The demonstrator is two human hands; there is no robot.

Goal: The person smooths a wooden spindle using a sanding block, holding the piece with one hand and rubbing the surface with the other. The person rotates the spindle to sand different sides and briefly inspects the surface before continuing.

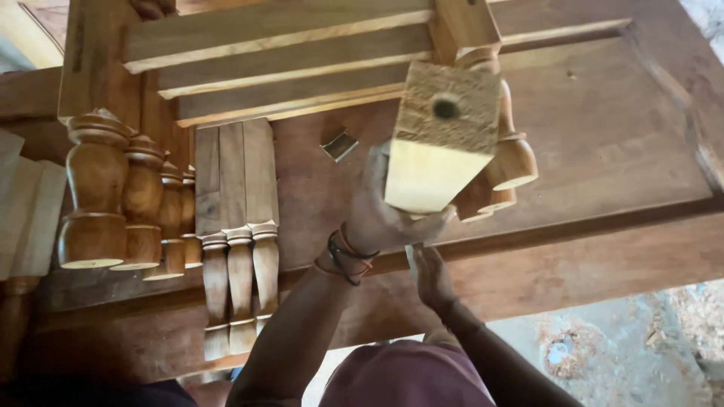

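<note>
My left hand (375, 218), with dark bands at the wrist, grips a turned wooden leg (441, 136) from below and holds it up over the table. The leg's square end faces me: a rough top with a round hole and a pale smooth side. Its rounded, turned part (514, 160) points away to the right. My right hand (430, 273) is just under the square end, fingers close together and pointing up at its lower edge. Whether it holds anything small is unclear.
Several turned legs (94, 197) stand in a row at the left, and three more (241, 234) lie flat beside them. A slatted wooden frame (286, 60) lies across the top. A small grey scrap (339, 143) rests on the panelled wooden table (603, 151). Dusty ground (626, 347) shows at bottom right.
</note>
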